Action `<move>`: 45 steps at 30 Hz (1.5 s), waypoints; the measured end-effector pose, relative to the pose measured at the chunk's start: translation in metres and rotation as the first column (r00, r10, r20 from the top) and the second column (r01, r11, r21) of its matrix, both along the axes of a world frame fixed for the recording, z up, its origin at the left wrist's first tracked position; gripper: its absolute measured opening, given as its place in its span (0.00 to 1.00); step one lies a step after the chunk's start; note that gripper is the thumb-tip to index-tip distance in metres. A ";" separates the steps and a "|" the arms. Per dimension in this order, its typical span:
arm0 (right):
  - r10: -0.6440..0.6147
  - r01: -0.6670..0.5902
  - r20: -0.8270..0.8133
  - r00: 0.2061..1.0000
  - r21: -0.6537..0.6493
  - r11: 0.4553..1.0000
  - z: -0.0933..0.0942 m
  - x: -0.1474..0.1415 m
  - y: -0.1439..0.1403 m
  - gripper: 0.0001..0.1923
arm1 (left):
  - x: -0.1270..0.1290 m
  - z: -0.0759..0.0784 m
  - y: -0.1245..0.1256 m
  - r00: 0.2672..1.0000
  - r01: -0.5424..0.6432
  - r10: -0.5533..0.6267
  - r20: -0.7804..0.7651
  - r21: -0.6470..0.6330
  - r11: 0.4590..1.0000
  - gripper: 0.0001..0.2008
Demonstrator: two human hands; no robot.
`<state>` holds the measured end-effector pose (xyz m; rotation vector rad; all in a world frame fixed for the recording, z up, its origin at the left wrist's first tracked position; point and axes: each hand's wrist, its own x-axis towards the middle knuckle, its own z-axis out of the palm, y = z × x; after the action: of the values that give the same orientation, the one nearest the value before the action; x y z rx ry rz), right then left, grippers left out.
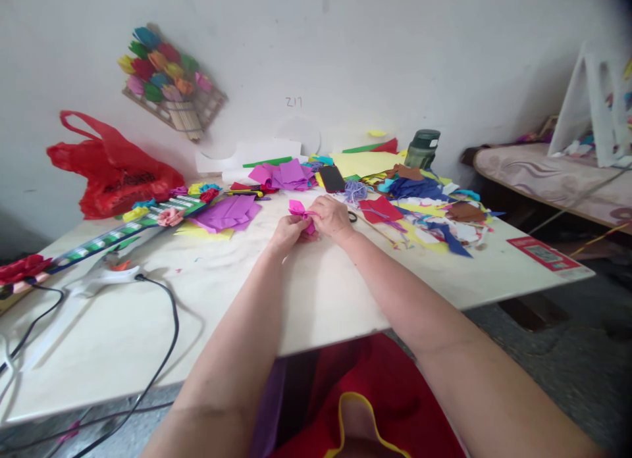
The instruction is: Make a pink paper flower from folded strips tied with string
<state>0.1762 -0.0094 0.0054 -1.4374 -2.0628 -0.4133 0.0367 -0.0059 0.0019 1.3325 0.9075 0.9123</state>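
Pink paper flower piece (299, 211), pinched btwn left hand (288, 234) & right hand (332, 218) fingers just above the surface (316, 293), prob v. light, soft, tears easily; grip at gathered centre.

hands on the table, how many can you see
2: the left hand and the right hand, close together mid-table, both pinching one pink paper piece. No other person's hands show.

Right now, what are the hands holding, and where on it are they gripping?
Both hands pinch one small piece of folded pink paper: the left hand at its lower left, the right hand at its right side.
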 end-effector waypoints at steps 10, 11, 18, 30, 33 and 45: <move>0.048 -0.063 -0.203 0.978 -0.069 0.996 -0.001 0.007 0.008 0.09 | -0.001 -0.002 0.000 0.996 0.050 -0.042 -0.073 0.101 0.994 0.11; 0.055 -0.076 -0.244 0.968 -0.078 0.994 -0.001 0.008 0.009 0.08 | -0.002 -0.002 0.000 0.996 0.058 -0.051 -0.069 0.110 0.992 0.11; 0.130 -0.232 -0.546 0.827 -0.121 0.965 -0.005 0.017 0.019 0.06 | -0.003 -0.007 0.006 0.991 0.134 -0.130 -0.035 0.181 0.974 0.14; 0.088 -0.405 -0.749 0.656 -0.251 0.879 -0.013 0.026 0.024 0.11 | -0.002 -0.001 -0.002 0.985 0.163 -0.155 -0.076 0.127 0.978 0.14; 0.178 -0.401 -0.660 0.730 -0.203 0.893 -0.015 0.027 0.024 0.09 | -0.003 0.000 -0.002 0.984 0.160 -0.149 -0.095 0.120 0.980 0.14; 0.216 -0.306 -0.528 0.821 -0.087 0.948 -0.007 0.019 0.016 0.07 | -0.004 0.001 -0.001 0.987 0.150 -0.144 -0.074 0.091 0.984 0.11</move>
<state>0.1957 0.0070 -0.0016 -1.1627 -1.8346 0.2492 0.0328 -0.0070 0.0027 1.5003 0.8126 0.8090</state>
